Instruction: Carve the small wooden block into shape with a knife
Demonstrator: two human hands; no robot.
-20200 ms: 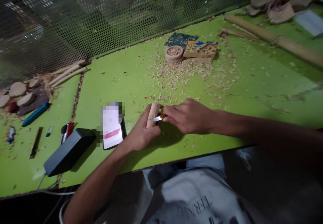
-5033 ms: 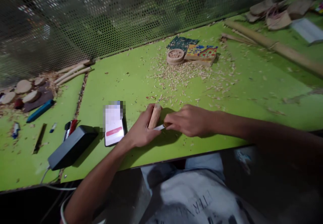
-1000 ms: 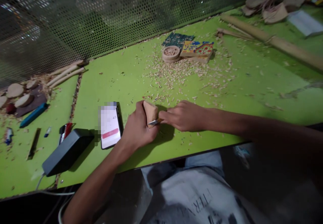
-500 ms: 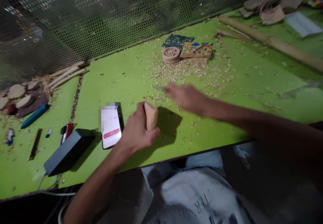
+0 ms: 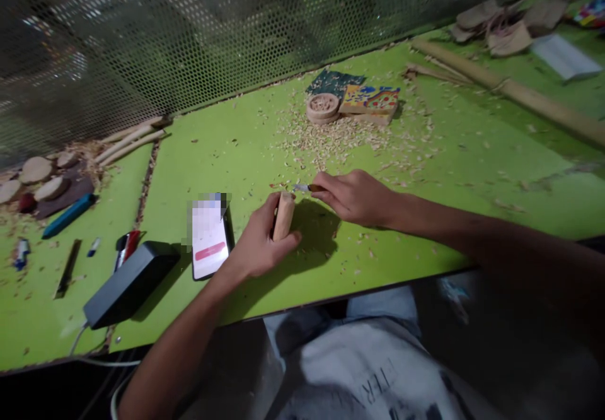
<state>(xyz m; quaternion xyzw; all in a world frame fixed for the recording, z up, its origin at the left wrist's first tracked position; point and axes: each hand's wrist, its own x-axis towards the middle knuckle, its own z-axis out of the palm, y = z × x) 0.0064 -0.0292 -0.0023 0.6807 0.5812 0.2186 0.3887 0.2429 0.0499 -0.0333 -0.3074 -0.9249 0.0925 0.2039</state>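
My left hand (image 5: 262, 237) is wrapped round a pale block of wood (image 5: 284, 215), which stands up out of the fist above the green table (image 5: 227, 155). Closed on the dark handle of a small carving knife (image 5: 314, 188) is my right hand (image 5: 354, 197). The knife's short blade points left, close to the top of the wood; whether it touches cannot be made out. Pale wood shavings (image 5: 326, 145) lie scattered just beyond both hands.
Left of my left hand lies a lit phone (image 5: 208, 237), then a dark box-shaped device (image 5: 130, 286) with a cable. Behind the shavings sit a round carved wooden dish (image 5: 323, 108) and a painted block (image 5: 371, 101). A long bamboo pole (image 5: 510, 89) lies at right; perforated mesh (image 5: 265, 35) stands behind.
My right hand has moved slightly down and right, and the knife in it now shows more clearly. The wood in my left hand has turned, showing a narrower side.
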